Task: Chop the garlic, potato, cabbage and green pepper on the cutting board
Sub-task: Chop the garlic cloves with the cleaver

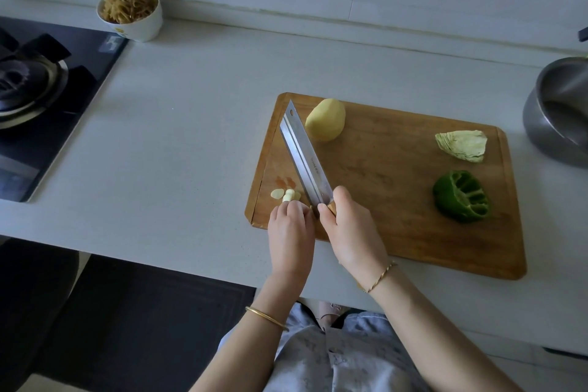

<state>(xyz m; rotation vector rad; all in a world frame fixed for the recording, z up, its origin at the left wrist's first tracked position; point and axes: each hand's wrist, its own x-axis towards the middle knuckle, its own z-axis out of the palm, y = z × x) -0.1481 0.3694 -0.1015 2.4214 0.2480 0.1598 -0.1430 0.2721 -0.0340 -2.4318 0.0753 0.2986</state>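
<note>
A wooden cutting board lies on the counter. At its near left corner my left hand pinches a garlic clove, with a few cut slices beside it. My right hand grips the wooden handle of a cleaver, whose blade slants over the board just right of the garlic. A peeled potato sits at the board's far left. A cabbage wedge and a hollowed green pepper lie at the right end.
A white bowl of shredded food stands at the back by the wall. A gas hob with a pot fills the left. A steel pot stands right of the board. The counter's front edge runs close to my body.
</note>
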